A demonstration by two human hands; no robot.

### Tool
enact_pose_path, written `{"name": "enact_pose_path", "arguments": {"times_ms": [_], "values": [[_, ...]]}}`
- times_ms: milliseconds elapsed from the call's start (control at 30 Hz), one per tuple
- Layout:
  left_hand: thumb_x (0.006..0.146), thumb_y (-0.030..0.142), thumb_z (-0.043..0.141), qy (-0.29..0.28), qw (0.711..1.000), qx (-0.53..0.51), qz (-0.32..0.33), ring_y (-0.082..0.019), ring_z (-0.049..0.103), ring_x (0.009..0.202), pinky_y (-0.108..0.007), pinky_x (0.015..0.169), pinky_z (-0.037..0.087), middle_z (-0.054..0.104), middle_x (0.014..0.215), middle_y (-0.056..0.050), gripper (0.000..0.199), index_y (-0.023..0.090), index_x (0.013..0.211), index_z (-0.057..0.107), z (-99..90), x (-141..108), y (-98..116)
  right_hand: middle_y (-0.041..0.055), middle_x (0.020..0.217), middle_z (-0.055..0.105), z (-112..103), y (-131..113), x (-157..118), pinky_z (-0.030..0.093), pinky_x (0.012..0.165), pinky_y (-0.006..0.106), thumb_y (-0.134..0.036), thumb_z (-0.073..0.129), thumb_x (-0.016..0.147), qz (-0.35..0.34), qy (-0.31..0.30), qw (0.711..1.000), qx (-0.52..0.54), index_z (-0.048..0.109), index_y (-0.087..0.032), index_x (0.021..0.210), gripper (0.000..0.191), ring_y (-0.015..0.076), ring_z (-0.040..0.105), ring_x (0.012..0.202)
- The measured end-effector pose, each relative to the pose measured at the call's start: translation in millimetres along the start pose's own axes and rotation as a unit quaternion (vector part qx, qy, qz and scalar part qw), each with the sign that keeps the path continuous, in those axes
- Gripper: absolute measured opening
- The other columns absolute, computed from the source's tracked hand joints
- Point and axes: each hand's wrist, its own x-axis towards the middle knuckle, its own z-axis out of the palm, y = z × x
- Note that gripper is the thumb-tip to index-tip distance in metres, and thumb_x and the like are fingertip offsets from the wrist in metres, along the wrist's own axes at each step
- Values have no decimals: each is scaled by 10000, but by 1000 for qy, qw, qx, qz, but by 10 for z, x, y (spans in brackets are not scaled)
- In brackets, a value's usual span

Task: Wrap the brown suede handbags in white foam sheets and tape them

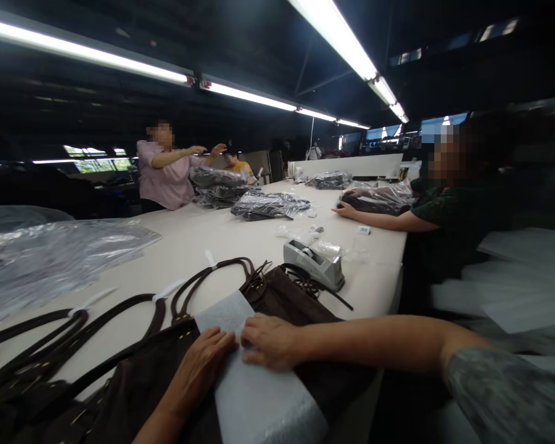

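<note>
A thin, whitish packing sheet [259,394] lies across dark brown fabric bags [143,376] at the table's near edge. My left hand [206,357] rests on the sheet's left side, its fingers bent together on the material. Close beside it, my right hand [272,342] has curled fingers closed on the sheet from the right. The fingertips of both hands nearly meet. Long looped bag handles [148,302] stretch to the left, with white wrapping strips [166,291] around some. Another part of the brown fabric [291,296] with dark cords lies beyond my right hand.
A grey tape dispenser [313,262] stands just past the bags. Clear plastic bags [60,253] spread over the left of the white table [189,234]. Plastic-wrapped dark bundles [271,205] lie farther back. Co-workers stand at the right [462,185] and far left [166,166].
</note>
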Motion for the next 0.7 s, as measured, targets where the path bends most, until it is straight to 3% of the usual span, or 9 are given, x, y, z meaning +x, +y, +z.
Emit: {"name": "enact_pose_path", "arguments": {"times_ms": [133,300,433,533,633,700], "values": [[945,461,369,21,997,-11,-71,-156,569,696,-270,674,455,588,718,-12,375,209,755,571,101,16,-61,92,1047,582,419,32,-143,424,956,341,-385,585,895,36,69,997,-19,597,-115,1025,300,222,492,994],[894,512,441,13,987,-5,-160,-163,599,712,-282,681,472,612,774,3,330,224,774,549,88,104,39,125,1084,564,419,-25,-238,451,908,380,-428,499,923,24,82,994,-73,524,-78,1219,460,248,477,986],[854,436,445,66,970,73,-222,-265,574,875,-393,746,485,599,914,-76,273,200,942,551,-47,129,328,113,1064,559,399,-29,-228,473,838,368,-422,473,928,14,94,991,-91,551,-104,1173,408,246,477,976],[859,364,407,56,978,54,-192,-282,569,1004,-460,885,491,602,1043,-120,347,172,1109,550,27,33,549,113,1073,559,423,0,-233,473,825,371,-388,482,919,8,97,992,-85,583,-113,1105,346,243,483,979],[903,373,367,-15,990,6,-141,-272,546,1188,-448,972,493,580,1247,-158,433,142,1240,511,324,-165,652,138,1122,565,427,39,-247,462,860,391,-361,592,830,-15,61,994,-85,603,-91,1074,364,261,481,1029],[900,385,385,-12,992,18,-122,-287,472,1290,-460,1005,484,516,1361,-173,529,129,1362,409,554,-308,659,169,1223,541,408,52,-263,438,930,420,-377,668,754,-38,46,994,-95,584,-68,1140,502,290,458,1127]]}}
